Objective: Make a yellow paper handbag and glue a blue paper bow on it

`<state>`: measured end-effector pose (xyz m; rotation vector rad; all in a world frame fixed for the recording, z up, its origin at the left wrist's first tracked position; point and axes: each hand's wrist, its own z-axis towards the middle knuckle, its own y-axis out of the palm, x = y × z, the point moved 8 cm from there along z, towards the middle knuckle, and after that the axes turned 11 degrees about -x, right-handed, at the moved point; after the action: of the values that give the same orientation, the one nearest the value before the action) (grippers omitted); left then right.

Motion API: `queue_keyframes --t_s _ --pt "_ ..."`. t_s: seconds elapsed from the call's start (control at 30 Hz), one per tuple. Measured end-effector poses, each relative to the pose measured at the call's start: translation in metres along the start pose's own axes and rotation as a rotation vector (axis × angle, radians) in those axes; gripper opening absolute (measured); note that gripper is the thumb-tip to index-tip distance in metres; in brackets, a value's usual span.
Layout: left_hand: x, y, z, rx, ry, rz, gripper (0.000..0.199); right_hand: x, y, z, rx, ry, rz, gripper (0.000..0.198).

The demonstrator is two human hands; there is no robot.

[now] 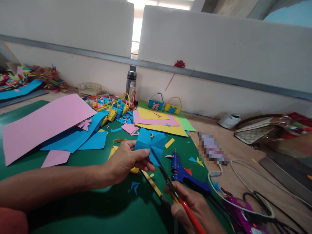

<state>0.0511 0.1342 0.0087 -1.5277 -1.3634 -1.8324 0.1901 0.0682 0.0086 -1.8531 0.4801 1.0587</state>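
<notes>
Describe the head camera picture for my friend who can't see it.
A person's left hand holds a creased, bright blue paper piece; the right hand holds red-handled metal scissors with their tip at it. A blue, pistol-shaped glue gun lies nearby; a small blue paper handbag and a yellow handbag stand behind.

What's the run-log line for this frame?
left hand: holding blue paper | right hand: holding scissors, blades at blue paper | glue gun: on green mat

Muted light, with a burnt-out gap (137,34) at the top.
Glare fills it between pale panels (73,29); a broad shadow darkens the green mat (117,216) beneath the left forearm (60,180); the right hand (193,199) looks slightly blurred, the frame edges stretched, and coarse pixels mask one object (212,148).
</notes>
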Motion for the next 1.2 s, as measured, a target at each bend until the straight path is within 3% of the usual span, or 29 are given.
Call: queue_keyframes --t_s 0.47,1.2 --pt "-0.0017 0.0006 0.0000 -0.014 -0.005 -0.006 0.024 -0.0046 -0.0009 -0.0012 -0.008 -0.083 -0.057 0.052" --pt "-0.0052 0.0047 0.0009 -0.059 0.009 -0.061 0.015 0.0037 0.0038 0.0005 -0.086 -0.005 -0.029 0.038"
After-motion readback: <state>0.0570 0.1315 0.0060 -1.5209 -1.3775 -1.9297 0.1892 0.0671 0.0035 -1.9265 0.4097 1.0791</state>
